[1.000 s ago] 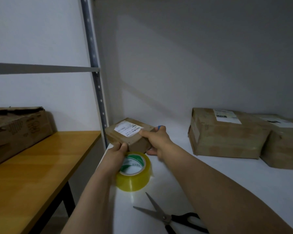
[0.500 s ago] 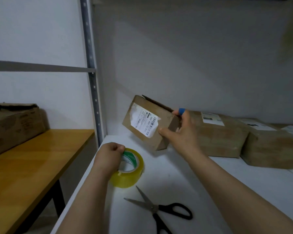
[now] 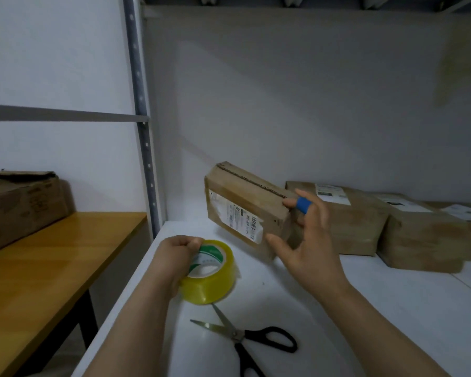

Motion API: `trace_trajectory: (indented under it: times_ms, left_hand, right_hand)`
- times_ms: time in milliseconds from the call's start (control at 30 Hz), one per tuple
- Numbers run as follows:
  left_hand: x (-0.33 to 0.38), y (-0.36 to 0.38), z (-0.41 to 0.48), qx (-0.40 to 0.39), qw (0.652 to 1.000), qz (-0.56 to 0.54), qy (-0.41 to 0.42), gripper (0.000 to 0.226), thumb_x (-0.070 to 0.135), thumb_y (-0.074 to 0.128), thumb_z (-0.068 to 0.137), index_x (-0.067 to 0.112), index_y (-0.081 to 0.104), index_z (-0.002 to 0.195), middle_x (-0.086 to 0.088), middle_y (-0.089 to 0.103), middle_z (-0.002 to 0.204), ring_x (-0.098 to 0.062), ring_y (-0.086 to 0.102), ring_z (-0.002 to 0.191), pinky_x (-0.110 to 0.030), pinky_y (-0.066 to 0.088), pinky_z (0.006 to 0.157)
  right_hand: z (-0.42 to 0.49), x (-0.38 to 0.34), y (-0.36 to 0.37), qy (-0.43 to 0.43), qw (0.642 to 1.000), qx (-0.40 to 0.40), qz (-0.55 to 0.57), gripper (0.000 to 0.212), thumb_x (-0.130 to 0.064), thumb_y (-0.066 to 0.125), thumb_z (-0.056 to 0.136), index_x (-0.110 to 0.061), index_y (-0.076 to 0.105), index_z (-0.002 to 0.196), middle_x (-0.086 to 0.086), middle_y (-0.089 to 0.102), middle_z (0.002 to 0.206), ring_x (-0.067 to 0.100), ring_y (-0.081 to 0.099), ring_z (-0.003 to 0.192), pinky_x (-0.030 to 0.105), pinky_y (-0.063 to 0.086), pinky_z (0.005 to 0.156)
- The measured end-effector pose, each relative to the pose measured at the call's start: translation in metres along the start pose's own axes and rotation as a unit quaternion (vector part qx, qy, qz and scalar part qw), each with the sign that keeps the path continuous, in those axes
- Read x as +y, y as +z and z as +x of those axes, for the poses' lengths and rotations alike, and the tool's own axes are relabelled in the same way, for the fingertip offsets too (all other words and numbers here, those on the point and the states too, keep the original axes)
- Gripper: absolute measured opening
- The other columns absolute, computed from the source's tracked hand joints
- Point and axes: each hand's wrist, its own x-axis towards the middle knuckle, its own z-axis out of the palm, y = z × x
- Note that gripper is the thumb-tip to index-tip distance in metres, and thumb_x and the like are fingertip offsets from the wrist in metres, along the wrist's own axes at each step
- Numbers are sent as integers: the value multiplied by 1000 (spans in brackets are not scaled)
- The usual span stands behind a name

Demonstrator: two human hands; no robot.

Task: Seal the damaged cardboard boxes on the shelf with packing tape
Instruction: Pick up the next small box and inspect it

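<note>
A small cardboard box [image 3: 242, 210] with a white shipping label stands tilted on its lower edge on the white shelf [image 3: 337, 308]; a dark open seam runs along its top. My right hand [image 3: 307, 240] holds its right end between thumb and fingers; one finger wears a blue band. My left hand [image 3: 174, 257] grips the rim of a yellow packing tape roll [image 3: 212, 278] that lies flat on the shelf, left of the box.
Black-handled scissors [image 3: 245, 336] lie open on the shelf in front of the tape. Two larger labelled boxes [image 3: 356, 227] [image 3: 424, 240] sit behind on the right. A metal upright [image 3: 144, 148] bounds the shelf; a wooden table [image 3: 38, 268] with a worn carton [image 3: 19, 208] stands left.
The small box went from flat on the shelf to tilted on its edge and moved right in my right hand. My left hand left the box and took the tape roll.
</note>
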Motion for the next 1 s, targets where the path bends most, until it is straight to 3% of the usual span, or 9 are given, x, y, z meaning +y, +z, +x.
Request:
trace_trajectory:
  times_ms: [133,233,333,433,533,633,733,867,1000]
  left_hand:
    - [0,9,1,36,991,117,55,32,25,62,100,19,62,132,-9,65,129,-23,65,107,-37,56,89]
    - [9,7,-6,40,987,45,151,55,33,61,100,32,40,152,-1,50,148,-22,50,134,-39,44,105]
    - [17,10,-14,-53,975,-87,197,48,42,53,101,36,43,147,6,59,138,-13,55,126,-37,39,104]
    - [14,12,-18,-107,968,-63,219,35,36,48,104,26,50,137,0,74,112,-20,70,106,-36,53,94]
    - [11,12,-18,-123,965,-57,223,43,22,58,101,34,49,141,3,74,116,-19,71,107,-39,58,93]
    - [8,14,-20,-129,962,-41,236,59,19,68,95,52,46,139,11,67,125,-16,67,115,-42,59,94]
    - [9,18,-23,-122,953,-14,277,71,13,77,88,59,47,134,12,56,132,-11,54,126,-38,58,94]
    - [12,25,-26,-75,941,3,331,88,0,80,81,48,42,144,9,41,135,1,44,129,-30,50,106]
    - [11,33,-30,-61,925,66,369,88,6,82,80,56,39,138,17,31,132,15,35,123,-33,43,113]
  right_hand:
    - [0,-5,-6,-27,1000,-9,-7,96,-23,83,81,-66,19,139,-34,21,141,6,40,136,17,33,109]
    - [3,-5,-14,-23,999,-21,-19,90,-22,84,80,-54,28,143,-23,26,147,-1,33,139,23,34,113]
    - [5,-7,-20,2,999,-44,24,77,-15,84,78,-42,42,137,-11,37,145,2,41,135,23,43,111]
    - [6,-11,-27,75,982,-77,158,69,-2,81,79,-37,48,129,0,52,133,6,65,109,20,57,86]
    - [8,-3,-34,117,959,-59,253,67,-7,79,78,-35,51,131,-3,64,120,13,72,97,26,60,72]
    - [10,5,-39,134,950,-49,277,66,-18,83,76,-38,52,131,-16,70,109,12,69,103,28,60,74]
    - [8,12,-37,168,934,-58,311,54,-29,77,76,-42,57,124,-9,73,110,24,73,99,35,60,73]
    - [9,21,-37,180,917,-57,352,56,-19,76,72,-41,61,122,-5,71,119,26,72,104,37,61,77]
    - [11,26,-43,172,910,-53,373,65,-10,76,69,-34,59,128,-7,71,118,23,69,107,28,58,81]
